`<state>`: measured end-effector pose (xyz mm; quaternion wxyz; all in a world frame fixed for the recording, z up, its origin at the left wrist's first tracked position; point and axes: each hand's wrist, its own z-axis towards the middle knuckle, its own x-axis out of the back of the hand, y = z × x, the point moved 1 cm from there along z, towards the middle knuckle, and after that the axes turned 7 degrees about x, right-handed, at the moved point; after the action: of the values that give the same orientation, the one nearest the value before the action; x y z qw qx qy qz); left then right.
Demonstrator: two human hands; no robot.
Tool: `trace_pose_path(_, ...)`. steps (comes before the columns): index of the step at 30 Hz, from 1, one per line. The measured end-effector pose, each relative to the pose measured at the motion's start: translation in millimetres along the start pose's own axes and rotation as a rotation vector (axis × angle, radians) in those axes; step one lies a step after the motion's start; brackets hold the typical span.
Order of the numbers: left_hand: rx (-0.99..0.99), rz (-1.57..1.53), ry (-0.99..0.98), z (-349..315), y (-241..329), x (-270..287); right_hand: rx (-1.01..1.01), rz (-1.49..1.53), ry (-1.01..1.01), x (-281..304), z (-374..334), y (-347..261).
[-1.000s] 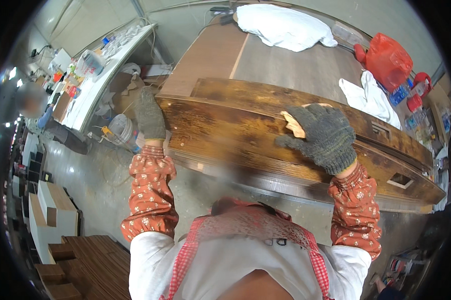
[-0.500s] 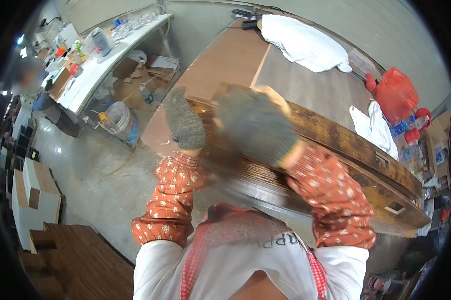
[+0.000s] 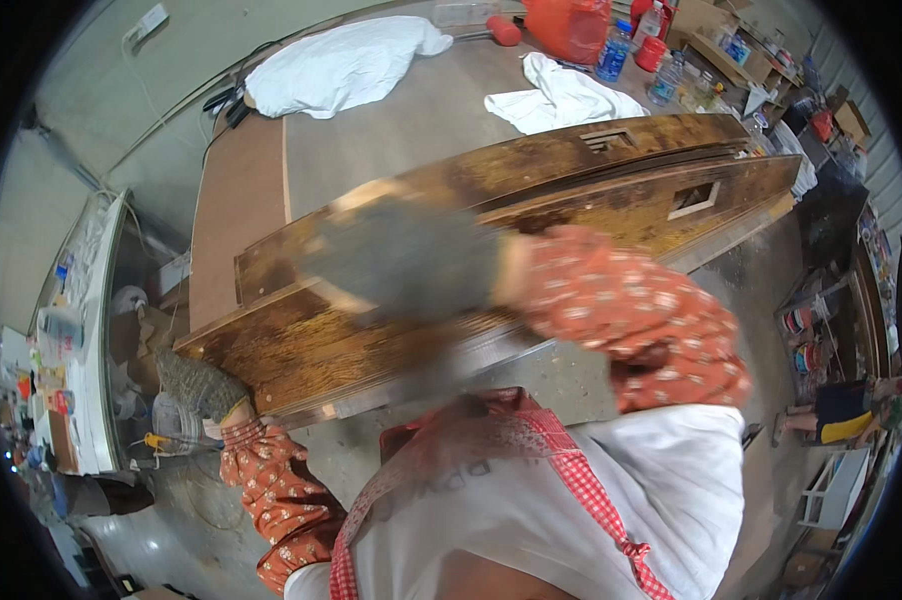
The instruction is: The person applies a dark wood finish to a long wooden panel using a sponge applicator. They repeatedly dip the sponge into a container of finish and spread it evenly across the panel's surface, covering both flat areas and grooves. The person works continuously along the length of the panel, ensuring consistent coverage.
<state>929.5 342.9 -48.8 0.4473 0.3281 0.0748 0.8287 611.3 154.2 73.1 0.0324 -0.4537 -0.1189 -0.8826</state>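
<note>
A long wooden board (image 3: 601, 225) with dark, blotchy brown stain and a rectangular cutout lies across the bench in front of me. Behind it is a second stained board (image 3: 471, 180), also with a cutout. My left hand (image 3: 203, 388), in a grey knit glove, grips the front board's left end. Over the middle of that board, my right hand (image 3: 406, 255) is gloved too and smeared by motion. A pale tan thing (image 3: 369, 194) shows at its edges; the hand is closed on it, but its kind is too blurred to tell.
On the bench (image 3: 236, 200) lie white cloths (image 3: 346, 65) and a red-headed mallet (image 3: 503, 31). A red plastic bag (image 3: 569, 28) and bottles (image 3: 614, 52) stand at the back right. A white table (image 3: 91, 330) is at the left; a person (image 3: 839, 412) is far right.
My view has turned right, so the boards sit further left. My right hand has shifted toward the front board's left part. The left hand stays at the board's end.
</note>
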Motion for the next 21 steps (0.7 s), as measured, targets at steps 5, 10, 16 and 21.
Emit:
trace_pose_path(5,-0.019,0.069,-0.298,2,13,-3,-0.323,-0.450,-0.406,109,-187,41)
trace_pose_path(10,-0.111,0.162,-0.522,12,0,0,-0.600,-0.548,-0.225,131,-296,64)
trace_pose_path(16,-0.126,0.298,-0.532,23,50,24,-0.889,-0.509,-0.211,113,-311,57)
trace_pose_path(21,-0.391,-0.209,-0.624,15,123,43,-1.551,-0.009,0.452,131,-313,65)
